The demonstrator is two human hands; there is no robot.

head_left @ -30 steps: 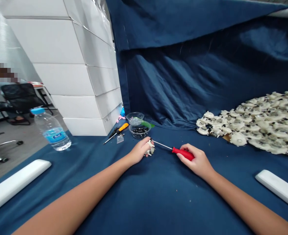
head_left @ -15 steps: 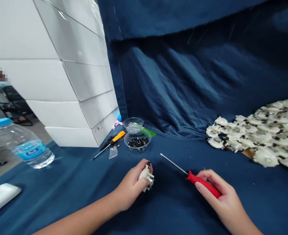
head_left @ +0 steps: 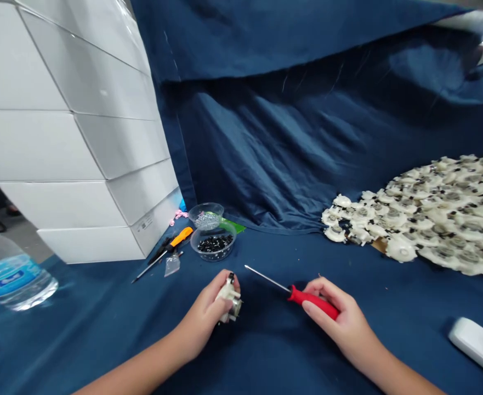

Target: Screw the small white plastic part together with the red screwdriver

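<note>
Between the thumb and fingers of my left hand (head_left: 202, 310) is a small white plastic part (head_left: 228, 302) with a black piece at its top and a metallic bit on its side. My right hand (head_left: 340, 312) is closed around the red handle of a screwdriver (head_left: 315, 300). Its thin metal shaft points left and slightly up, the tip apart from the white part. Just beyond my left hand stands a clear bowl (head_left: 198, 248) of small black pieces. Behind it is another clear bowl (head_left: 192, 211) with small silvery pieces, probably screws.
A yellow-handled screwdriver (head_left: 181, 237) and a small plastic bag (head_left: 172, 265) lie left of the bowls. White boxes (head_left: 80, 241) are stacked behind, a water bottle (head_left: 15, 280) at left. Many white plastic parts (head_left: 430, 214) are heaped right. A white object (head_left: 477, 345) lies at right front.
The view has turned to the right, so everything sits further left and the white object at right front has come into view. Both hands keep their holds; the screwdriver tip stays apart from the part.
</note>
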